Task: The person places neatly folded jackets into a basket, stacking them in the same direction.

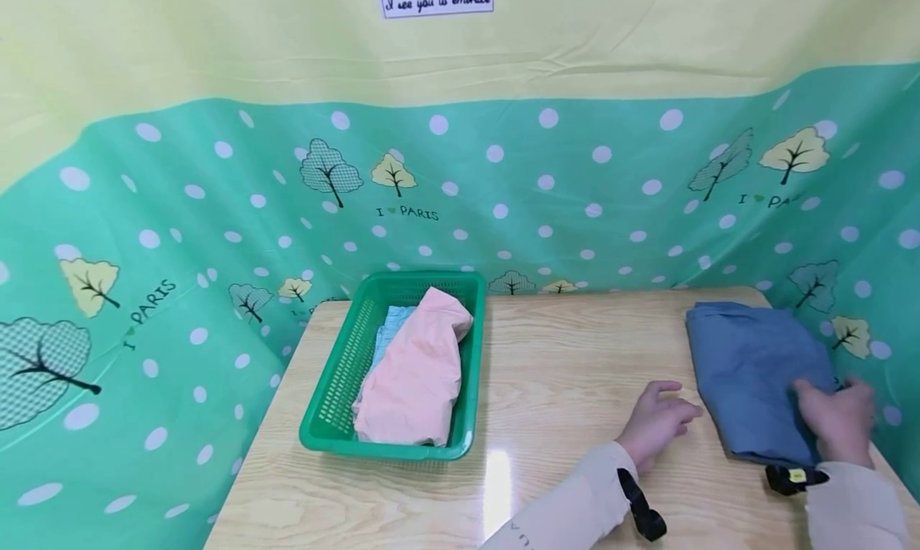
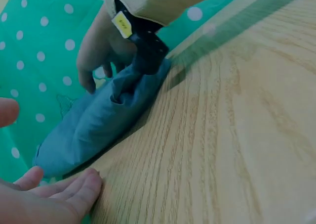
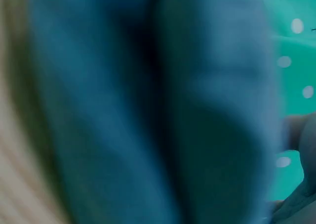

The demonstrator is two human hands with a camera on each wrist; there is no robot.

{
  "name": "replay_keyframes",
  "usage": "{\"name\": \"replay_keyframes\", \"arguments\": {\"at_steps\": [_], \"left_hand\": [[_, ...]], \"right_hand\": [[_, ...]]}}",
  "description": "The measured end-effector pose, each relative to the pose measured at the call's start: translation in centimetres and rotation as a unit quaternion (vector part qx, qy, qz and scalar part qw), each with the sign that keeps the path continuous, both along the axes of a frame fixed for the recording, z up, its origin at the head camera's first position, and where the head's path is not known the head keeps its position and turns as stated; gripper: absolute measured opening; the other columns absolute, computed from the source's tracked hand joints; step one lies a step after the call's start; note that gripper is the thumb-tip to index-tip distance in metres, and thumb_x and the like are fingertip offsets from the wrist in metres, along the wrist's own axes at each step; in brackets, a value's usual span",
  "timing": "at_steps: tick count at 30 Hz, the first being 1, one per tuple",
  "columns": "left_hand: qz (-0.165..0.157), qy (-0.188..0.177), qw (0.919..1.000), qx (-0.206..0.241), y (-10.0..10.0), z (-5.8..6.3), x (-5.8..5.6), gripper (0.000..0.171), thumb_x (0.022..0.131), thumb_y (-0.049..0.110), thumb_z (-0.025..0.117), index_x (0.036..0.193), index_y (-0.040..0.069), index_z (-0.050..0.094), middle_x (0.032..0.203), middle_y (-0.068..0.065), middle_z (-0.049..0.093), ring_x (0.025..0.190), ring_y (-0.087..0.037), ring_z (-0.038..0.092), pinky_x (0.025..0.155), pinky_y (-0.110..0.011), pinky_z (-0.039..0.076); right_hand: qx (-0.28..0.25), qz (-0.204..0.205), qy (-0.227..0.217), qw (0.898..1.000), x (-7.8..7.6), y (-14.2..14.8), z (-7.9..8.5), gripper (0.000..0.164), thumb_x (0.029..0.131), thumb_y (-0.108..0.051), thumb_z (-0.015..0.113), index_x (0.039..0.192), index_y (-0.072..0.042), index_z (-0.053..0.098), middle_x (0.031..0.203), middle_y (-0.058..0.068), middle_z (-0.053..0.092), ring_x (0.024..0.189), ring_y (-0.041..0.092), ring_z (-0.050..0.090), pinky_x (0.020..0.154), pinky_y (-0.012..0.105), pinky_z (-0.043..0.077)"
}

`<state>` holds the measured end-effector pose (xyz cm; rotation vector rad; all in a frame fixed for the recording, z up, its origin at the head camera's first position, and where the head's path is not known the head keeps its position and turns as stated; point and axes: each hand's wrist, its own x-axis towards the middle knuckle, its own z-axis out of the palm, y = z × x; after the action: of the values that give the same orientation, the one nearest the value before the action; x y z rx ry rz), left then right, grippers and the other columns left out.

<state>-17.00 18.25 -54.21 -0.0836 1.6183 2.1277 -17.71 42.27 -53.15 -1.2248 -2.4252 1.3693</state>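
A folded blue garment (image 1: 755, 382) lies on the right side of the table, its kind hidden by the folds. My left hand (image 1: 657, 422) is just left of it, fingers extended and apart from the cloth; in the left wrist view its fingers (image 2: 81, 192) reach toward the near side of the bundle (image 2: 94, 127). Over the garment's right edge is my right hand (image 1: 841, 418), its thumb above the cloth and its fingers hanging loosely downward. Whether it touches the fabric is unclear. In the right wrist view the blurred blue fabric (image 3: 222, 85) fills most of the picture.
A green plastic basket (image 1: 309, 438) stands left of centre on the wooden table (image 1: 575, 358). Inside it are a folded pink cloth (image 1: 417, 374) and a light blue cloth (image 1: 391, 322). A green and yellow printed curtain (image 1: 546, 159) hangs behind and at both sides.
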Motion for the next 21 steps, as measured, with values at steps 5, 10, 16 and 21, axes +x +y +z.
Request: {"name": "replay_keyframes", "arguments": {"at_steps": [5,10,16,21], "left_hand": [[-0.029,-0.005,0.9993,-0.023,0.4,0.3,-0.5,0.042,0.087,0.011,0.072,0.125,0.021,0.058,0.113,0.003,0.065,0.098,-0.014,0.063,0.096,-0.037,0.054],[-0.032,-0.013,0.9989,-0.031,0.9,0.5,-0.8,0.042,0.088,0.011,0.074,0.124,0.022,0.057,0.117,0.003,0.064,0.099,-0.017,0.063,0.096,-0.039,0.053],[-0.009,-0.021,0.9996,-0.014,1.5,0.2,-0.9,0.045,0.084,0.006,0.076,0.123,0.021,0.057,0.114,0.0,0.063,0.091,-0.015,0.062,0.09,-0.039,0.054],[0.019,-0.026,0.9993,-0.019,1.8,0.0,-0.9,0.048,0.081,0.006,0.076,0.123,0.018,0.056,0.106,-0.003,0.061,0.087,-0.018,0.059,0.087,-0.038,0.055]], "right_hand": [[0.026,0.044,-0.043,0.998,-0.1,0.4,-0.9,0.095,0.097,-0.032,0.053,0.158,0.011,-0.008,0.162,0.041,-0.004,0.148,0.06,0.005,0.117,0.071,0.017],[0.008,0.062,-0.039,0.997,-0.1,0.1,-0.5,0.099,0.097,-0.032,0.056,0.157,0.011,-0.01,0.162,0.04,-0.007,0.148,0.061,0.002,0.118,0.071,0.016],[-0.004,0.074,-0.036,0.997,0.1,-0.7,-0.8,0.102,0.097,-0.037,0.057,0.158,0.008,-0.011,0.162,0.041,-0.003,0.147,0.062,0.008,0.117,0.071,0.022],[-0.008,0.088,-0.016,0.996,0.3,-1.3,-1.3,0.101,0.098,-0.039,0.056,0.159,0.007,-0.011,0.162,0.043,-0.001,0.147,0.061,0.013,0.118,0.07,0.024]]}}
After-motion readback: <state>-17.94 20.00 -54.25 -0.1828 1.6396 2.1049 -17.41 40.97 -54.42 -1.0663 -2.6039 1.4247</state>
